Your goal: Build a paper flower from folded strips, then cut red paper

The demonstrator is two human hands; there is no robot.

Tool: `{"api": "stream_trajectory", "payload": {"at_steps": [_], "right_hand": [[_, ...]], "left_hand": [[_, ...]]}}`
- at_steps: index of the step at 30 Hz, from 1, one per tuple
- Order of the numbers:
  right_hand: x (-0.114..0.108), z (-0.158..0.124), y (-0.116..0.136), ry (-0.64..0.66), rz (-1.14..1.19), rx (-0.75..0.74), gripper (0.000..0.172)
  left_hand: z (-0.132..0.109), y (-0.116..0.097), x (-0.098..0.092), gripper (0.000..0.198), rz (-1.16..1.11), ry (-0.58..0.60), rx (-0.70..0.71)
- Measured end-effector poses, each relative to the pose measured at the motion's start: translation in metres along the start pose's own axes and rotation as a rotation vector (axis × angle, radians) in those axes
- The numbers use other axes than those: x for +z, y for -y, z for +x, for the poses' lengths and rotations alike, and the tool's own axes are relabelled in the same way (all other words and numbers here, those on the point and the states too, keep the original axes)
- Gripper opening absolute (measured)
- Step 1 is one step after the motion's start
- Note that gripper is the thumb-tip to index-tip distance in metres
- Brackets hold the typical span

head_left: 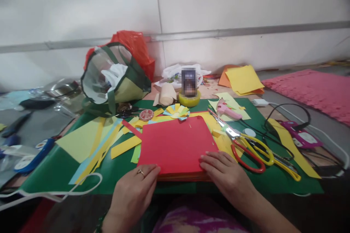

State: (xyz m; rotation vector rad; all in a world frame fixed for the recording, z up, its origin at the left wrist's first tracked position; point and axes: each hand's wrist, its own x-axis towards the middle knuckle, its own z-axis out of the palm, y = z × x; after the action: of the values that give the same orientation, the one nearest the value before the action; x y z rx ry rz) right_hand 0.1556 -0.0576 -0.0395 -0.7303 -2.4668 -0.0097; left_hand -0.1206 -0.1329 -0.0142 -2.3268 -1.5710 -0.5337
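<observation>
A stack of coloured paper with a red sheet (176,145) on top lies on a green mat (57,169) in front of me. My left hand (133,189), with a ring on one finger, rests at the stack's near left corner, fingers curled against its edge. My right hand (225,173) lies on the near right corner, fingers flat and spread on the red sheet. Yellow, blue and green paper strips (104,145) lie to the left of the stack. Two pairs of scissors, red-handled (247,156) and yellow-handled (261,149), lie to the right.
A pink glue gun (226,110) with black cable, a yellow tape roll (189,99) holding a phone, a clear green-trimmed bag (109,76), an orange plastic bag (133,45) and loose yellow sheets (243,79) sit behind. A pink mat (314,87) lies at far right.
</observation>
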Motion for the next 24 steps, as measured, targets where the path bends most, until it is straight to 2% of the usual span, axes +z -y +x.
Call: {"api": "stream_trajectory", "payload": {"at_steps": [6,10,13,16,18,21,24], "right_hand": [[0.005,-0.004,-0.017,-0.012,0.106,0.039,0.030],[0.007,-0.008,-0.023,0.020,0.206,0.093,0.026],[-0.002,-0.003,-0.022,-0.075,0.151,0.104,0.022],[-0.022,0.001,-0.020,-0.238,-0.030,0.044,0.022],[-0.033,-0.004,-0.019,-0.283,-0.134,-0.014,0.023],[-0.035,-0.017,-0.021,-0.214,-0.153,-0.104,0.023],[-0.020,-0.029,-0.024,-0.136,-0.077,-0.096,0.027]], "left_hand": [[-0.008,0.018,0.013,0.038,-0.111,-0.039,0.022],[-0.011,0.024,0.019,0.038,-0.222,-0.023,-0.014],[-0.006,0.027,0.013,0.033,-0.239,-0.062,-0.003],[-0.003,0.026,0.001,0.026,-0.163,-0.164,0.045],[-0.007,0.025,-0.003,0.029,-0.110,-0.218,0.083],[-0.021,0.025,0.001,0.036,-0.054,-0.213,0.154],[-0.032,0.030,0.015,0.037,-0.043,-0.148,0.212]]}}
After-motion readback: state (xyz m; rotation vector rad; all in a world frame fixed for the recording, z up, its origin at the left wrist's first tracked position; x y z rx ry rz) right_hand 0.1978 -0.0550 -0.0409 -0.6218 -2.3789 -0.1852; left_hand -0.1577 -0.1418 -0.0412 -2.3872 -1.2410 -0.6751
